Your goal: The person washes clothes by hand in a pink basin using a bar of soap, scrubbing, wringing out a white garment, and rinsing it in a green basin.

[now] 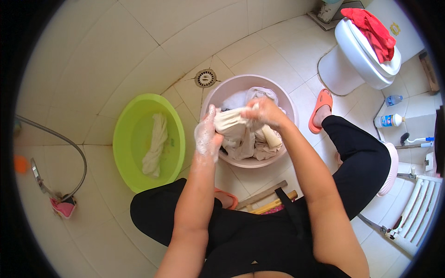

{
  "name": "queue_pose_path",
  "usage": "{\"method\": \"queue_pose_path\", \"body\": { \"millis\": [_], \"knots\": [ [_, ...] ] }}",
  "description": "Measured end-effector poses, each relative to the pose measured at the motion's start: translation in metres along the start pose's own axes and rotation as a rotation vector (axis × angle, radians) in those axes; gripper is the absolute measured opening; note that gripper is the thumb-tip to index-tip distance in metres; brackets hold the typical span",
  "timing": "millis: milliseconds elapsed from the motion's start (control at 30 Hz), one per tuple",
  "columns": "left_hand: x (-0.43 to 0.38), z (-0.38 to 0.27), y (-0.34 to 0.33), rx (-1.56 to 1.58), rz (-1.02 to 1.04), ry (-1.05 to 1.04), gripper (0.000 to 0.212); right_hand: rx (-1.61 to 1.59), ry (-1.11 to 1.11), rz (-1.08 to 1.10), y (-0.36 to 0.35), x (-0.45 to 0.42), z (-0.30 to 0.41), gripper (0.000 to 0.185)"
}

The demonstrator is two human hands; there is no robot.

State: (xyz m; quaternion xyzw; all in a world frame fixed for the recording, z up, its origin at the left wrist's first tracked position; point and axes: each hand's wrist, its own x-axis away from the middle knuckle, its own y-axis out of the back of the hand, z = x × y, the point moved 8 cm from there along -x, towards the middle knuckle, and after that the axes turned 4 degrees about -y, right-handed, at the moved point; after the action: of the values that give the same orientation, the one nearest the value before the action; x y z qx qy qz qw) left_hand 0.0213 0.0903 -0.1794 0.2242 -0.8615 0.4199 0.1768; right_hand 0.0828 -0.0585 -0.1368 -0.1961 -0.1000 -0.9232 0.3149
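Both of my hands hold a cream-white wet cloth [231,123] stretched between them over a pale pink plastic basin [292,104]. My left hand [205,133], covered in soap suds, grips the cloth's left end. On its other end is my right hand [263,113], slightly blurred. Below them in the basin lies a heap of light-coloured wet laundry [267,144] with some foam at the back. To the left stands a lime-green plastic basin [120,139], holding a twisted white cloth [155,146].
A floor drain [205,78] lies behind the basins. At the upper right a red cloth [373,33] rests on the closed toilet lid [358,45]. Bottles [386,121] and a brush stand or lie at the right. A shower hose [74,142] hangs at the left.
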Motion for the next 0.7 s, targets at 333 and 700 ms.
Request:
{"method": "queue_pose_path", "body": {
  "millis": [333,700],
  "knots": [
    [0.052,0.050,-0.030,0.079,-0.039,0.140,0.020,0.305,0.310,-0.662,-0.035,-0.003,0.018,0.005],
    [0.010,0.055,-0.007,0.155,0.204,-0.001,0.023,0.679,0.313,-0.605,-0.066,-0.005,0.028,0.025]
  ]
}}
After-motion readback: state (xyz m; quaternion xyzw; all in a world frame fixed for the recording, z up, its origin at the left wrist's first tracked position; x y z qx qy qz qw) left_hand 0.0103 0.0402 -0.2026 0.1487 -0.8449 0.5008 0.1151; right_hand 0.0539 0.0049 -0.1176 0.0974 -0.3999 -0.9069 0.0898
